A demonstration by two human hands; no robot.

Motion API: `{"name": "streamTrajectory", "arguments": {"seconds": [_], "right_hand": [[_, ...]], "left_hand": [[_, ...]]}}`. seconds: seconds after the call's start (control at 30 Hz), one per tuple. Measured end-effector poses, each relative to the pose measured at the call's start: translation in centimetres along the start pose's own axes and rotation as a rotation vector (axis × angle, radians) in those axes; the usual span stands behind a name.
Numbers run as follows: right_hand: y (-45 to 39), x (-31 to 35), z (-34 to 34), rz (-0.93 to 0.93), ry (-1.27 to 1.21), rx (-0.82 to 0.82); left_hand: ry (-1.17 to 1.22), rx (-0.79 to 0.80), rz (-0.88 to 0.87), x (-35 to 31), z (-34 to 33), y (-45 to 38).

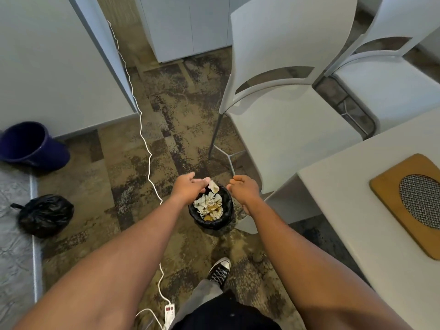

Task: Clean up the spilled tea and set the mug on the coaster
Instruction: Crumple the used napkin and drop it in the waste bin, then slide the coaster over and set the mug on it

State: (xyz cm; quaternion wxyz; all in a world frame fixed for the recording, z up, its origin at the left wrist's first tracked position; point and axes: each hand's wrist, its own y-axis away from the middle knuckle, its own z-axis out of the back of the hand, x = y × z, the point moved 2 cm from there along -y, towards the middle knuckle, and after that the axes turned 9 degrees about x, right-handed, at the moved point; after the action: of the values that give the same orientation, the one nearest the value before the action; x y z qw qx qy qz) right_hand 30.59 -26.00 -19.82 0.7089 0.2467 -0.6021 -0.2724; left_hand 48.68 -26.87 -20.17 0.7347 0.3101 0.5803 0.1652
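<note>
I look down at a small bin with a black liner [227,214] on the floor, filled with several crumpled, tea-stained paper towels [209,204]. My left hand [188,186] hovers over the bin's left rim, fingers apart, with a white crumpled towel [213,186] just off its fingertips. My right hand [244,188] hangs over the right rim, fingers loosely curled, holding nothing. A wooden coaster with a metal mesh centre [390,194] lies on the white table [352,210] at the right. No mug is in view.
Two white chairs [281,120] stand beyond the bin, beside the table. A white cable [142,139] runs across the carpet to a power strip [169,314]. A purple bucket [31,144] and a tied black bag [45,214] sit at the left. My shoe [220,270] is below the bin.
</note>
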Motion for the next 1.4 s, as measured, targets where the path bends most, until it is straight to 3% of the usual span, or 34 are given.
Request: {"name": "streamTrajectory", "arguments": {"seconds": [0.23,0.53,0.77,1.0,1.4], "right_hand": [[-0.3,0.4,0.9,0.022,0.075,-0.011],[1.2,2.8,0.7,0.31,0.548,-0.041],[4.0,4.8,0.1,0.509,0.782,-0.089],[7.6,6.8,0.2,0.597,1.027,-0.192],[13.3,9.4,3.2,0.773,1.031,-0.396]], "left_hand": [[-0.104,-0.074,-0.038,-0.3,-0.6,-0.8],[-0.408,-0.11,-0.134,-2.4,-2.0,0.4],[-0.609,-0.2,-0.188,-3.8,-1.7,2.7],[-0.703,-0.223,-0.272,-6.0,-1.9,5.6],[-0.861,-0.29,-0.526,-11.3,-4.1,10.0]]}}
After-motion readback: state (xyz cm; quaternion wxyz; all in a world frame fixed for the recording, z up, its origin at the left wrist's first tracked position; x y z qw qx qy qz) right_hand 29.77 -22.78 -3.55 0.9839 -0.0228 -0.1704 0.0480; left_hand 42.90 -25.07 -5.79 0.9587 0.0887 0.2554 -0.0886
